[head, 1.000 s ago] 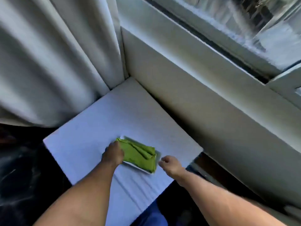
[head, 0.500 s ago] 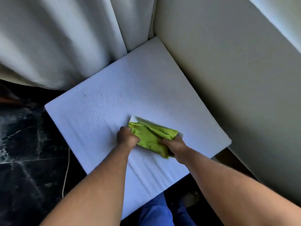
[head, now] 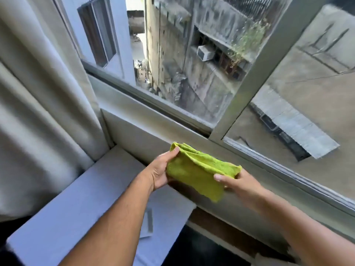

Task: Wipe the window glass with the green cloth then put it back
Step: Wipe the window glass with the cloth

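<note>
A folded green cloth [head: 197, 169] is held in the air between both hands, just in front of the sill below the window. My left hand [head: 159, 170] grips its left end with the thumb on the top corner. My right hand [head: 238, 184] pinches its right end. The window glass [head: 182, 54] fills the upper middle of the view, with a second pane [head: 307, 93] to the right of a grey frame bar [head: 255, 73]. A small white tray [head: 148, 223] lies on the white foam board [head: 80, 204] beneath my left forearm, partly hidden by it.
A pale curtain [head: 38, 93] hangs at the left, reaching down to the foam board. The grey sill and lower window track [head: 157, 104] run diagonally below the glass. Dark floor [head: 201, 250] shows under the board's right edge.
Both hands have lifted the green cloth off the white tray on the foam board and raised it towards the sill. The view has tilted up from the board to the window.
</note>
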`<state>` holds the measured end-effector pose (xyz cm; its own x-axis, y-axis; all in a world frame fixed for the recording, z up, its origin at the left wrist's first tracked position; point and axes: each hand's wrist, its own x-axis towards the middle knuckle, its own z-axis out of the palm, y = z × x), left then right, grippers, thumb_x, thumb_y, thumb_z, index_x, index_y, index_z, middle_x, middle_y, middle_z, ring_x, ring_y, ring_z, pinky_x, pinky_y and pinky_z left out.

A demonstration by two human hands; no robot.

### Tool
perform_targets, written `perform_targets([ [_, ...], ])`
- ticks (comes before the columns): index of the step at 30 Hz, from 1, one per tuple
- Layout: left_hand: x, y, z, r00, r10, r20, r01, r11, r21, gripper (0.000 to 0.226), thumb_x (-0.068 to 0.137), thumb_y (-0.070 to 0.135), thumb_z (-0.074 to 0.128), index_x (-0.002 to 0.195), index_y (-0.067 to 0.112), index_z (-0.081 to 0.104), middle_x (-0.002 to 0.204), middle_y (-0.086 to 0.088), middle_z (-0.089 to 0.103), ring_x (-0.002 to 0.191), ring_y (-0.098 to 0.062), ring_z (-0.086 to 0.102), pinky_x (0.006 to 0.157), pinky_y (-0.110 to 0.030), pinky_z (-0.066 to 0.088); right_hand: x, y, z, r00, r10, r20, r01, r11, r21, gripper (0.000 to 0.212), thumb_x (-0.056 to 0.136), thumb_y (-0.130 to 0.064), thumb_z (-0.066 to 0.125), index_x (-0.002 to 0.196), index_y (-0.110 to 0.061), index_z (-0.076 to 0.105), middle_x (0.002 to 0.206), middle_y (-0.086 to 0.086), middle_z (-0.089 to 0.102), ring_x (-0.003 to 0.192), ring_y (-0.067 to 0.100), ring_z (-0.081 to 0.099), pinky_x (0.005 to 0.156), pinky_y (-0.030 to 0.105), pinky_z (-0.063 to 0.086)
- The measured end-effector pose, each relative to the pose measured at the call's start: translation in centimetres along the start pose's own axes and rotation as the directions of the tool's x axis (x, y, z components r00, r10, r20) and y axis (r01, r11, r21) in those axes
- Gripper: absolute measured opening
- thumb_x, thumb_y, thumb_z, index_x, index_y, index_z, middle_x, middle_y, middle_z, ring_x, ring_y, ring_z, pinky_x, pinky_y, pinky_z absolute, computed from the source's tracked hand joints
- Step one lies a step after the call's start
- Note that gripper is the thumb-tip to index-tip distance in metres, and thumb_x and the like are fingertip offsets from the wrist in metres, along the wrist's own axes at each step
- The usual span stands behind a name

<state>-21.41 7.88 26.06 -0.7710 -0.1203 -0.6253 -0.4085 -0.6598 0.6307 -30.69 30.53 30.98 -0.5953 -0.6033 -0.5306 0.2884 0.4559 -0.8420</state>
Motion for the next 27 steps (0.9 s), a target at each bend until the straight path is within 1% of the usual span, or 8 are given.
perform_targets([
  [5, -5.2, 10.6, 19.5, 0.931, 0.311, 0.19, -0.354, 0.898, 0.261, 0.029, 0.097, 0.031, 0.062, 0.108, 0.006, 0.07, 0.11, -0.023, 0.069, 0.081, -0.029, 0.067, 0.085, -0.047, 0.057, -11.9, -9.4, -10.5, 0.773, -0.395, -0.497, 0.382, 0.915, -0.134, 0.028, 0.071, -0.017, 0.086, 0.096, -0.018, 0.075, 0.087, 0.001, 0.078, 0.078, 0.015, 0.071, 0.068, 0.031, 0.061],
  [9, -10.5, 17.8, 33.8, 0.737, 0.474, 0.482, -0.639, 0.72, 0.27, 0.023, 0.1, 0.02, 0.057, 0.089, 0.008, 0.073, 0.074, -0.008, 0.077, 0.055, -0.015, 0.072, 0.045, -0.029, 0.06, -21.0, -16.0, -18.2, 0.252, -0.7, -0.668, 0.521, 0.68, -0.516, 0.026, 0.077, -0.022, 0.081, 0.095, -0.034, 0.067, 0.079, -0.011, 0.072, 0.071, -0.005, 0.062, 0.066, 0.015, 0.053],
  [11, -13.8, 21.2, 40.9, 0.607, 0.515, 0.605, -0.753, 0.617, 0.23, 0.021, 0.1, 0.018, 0.056, 0.087, 0.009, 0.07, 0.07, -0.003, 0.078, 0.055, -0.011, 0.072, 0.047, -0.025, 0.059, -25.1, -20.0, -22.0, -0.066, -0.81, -0.583, 0.404, 0.512, -0.758, 0.031, 0.077, -0.027, 0.075, 0.101, -0.039, 0.059, 0.083, -0.013, 0.068, 0.074, -0.004, 0.061, 0.065, 0.004, 0.043],
  [13, -17.1, 23.6, 46.3, 0.499, 0.549, 0.671, -0.836, 0.509, 0.206, 0.019, 0.096, 0.021, 0.058, 0.088, 0.01, 0.071, 0.074, -0.001, 0.078, 0.062, -0.012, 0.074, 0.052, -0.028, 0.062, -28.0, -23.2, -25.4, -0.236, -0.885, -0.401, 0.144, 0.376, -0.915, 0.037, 0.079, -0.02, 0.076, 0.112, -0.025, 0.059, 0.099, 0.003, 0.067, 0.087, 0.012, 0.061, 0.075, 0.012, 0.042],
  [17, -20.6, 25.4, 50.5, 0.39, 0.593, 0.704, -0.915, 0.336, 0.225, 0.016, 0.095, 0.024, 0.063, 0.092, 0.013, 0.074, 0.085, -0.005, 0.078, 0.077, -0.022, 0.073, 0.065, -0.032, 0.065, -29.2, -27.9, -27.8, -0.132, -0.988, 0.082, -0.527, 0.0, -0.85, 0.048, 0.09, -0.013, 0.063, 0.137, -0.014, 0.056, 0.143, 0.021, 0.054, 0.129, 0.044, 0.054, 0.109, 0.052, 0.043],
  [20, -21.3, 25.4, 50.7, 0.244, 0.727, 0.642, -0.953, 0.058, 0.296, 0.012, 0.095, 0.018, 0.066, 0.085, 0.017, 0.072, 0.08, -0.006, 0.074, 0.076, -0.027, 0.069, 0.059, -0.031, 0.061, -27.6, -28.6, -27.5, 0.209, -0.885, 0.416, -0.677, -0.438, -0.592, 0.049, 0.101, -0.009, 0.037, 0.148, -0.023, 0.04, 0.149, 0.004, 0.052, 0.135, 0.027, 0.052, 0.111, 0.044, 0.044],
  [25, -23.0, 27.4, 51.8, -0.413, 0.711, 0.569, -0.598, -0.683, 0.419, 0.022, 0.095, 0.026, 0.059, 0.114, 0.018, 0.068, 0.109, -0.002, 0.075, 0.096, -0.021, 0.071, 0.083, -0.035, 0.059, -26.3, -30.7, -27.5, 0.331, -0.888, 0.32, -0.582, -0.459, -0.672, 0.061, 0.092, -0.02, 0.037, 0.153, -0.016, 0.032, 0.157, 0.01, 0.039, 0.144, 0.032, 0.038, 0.12, 0.047, 0.031],
  [27, -23.3, 28.8, 53.6, -0.521, 0.592, 0.615, -0.399, -0.806, 0.438, 0.036, 0.096, 0.026, 0.055, 0.131, 0.018, 0.061, 0.135, -0.008, 0.064, 0.124, -0.028, 0.059, 0.103, -0.043, 0.049, -25.3, -31.1, -26.7, 0.271, -0.938, 0.219, -0.551, -0.337, -0.763, 0.073, 0.082, -0.03, 0.046, 0.152, -0.015, 0.033, 0.157, 0.013, 0.037, 0.143, 0.033, 0.037, 0.121, 0.048, 0.029],
])
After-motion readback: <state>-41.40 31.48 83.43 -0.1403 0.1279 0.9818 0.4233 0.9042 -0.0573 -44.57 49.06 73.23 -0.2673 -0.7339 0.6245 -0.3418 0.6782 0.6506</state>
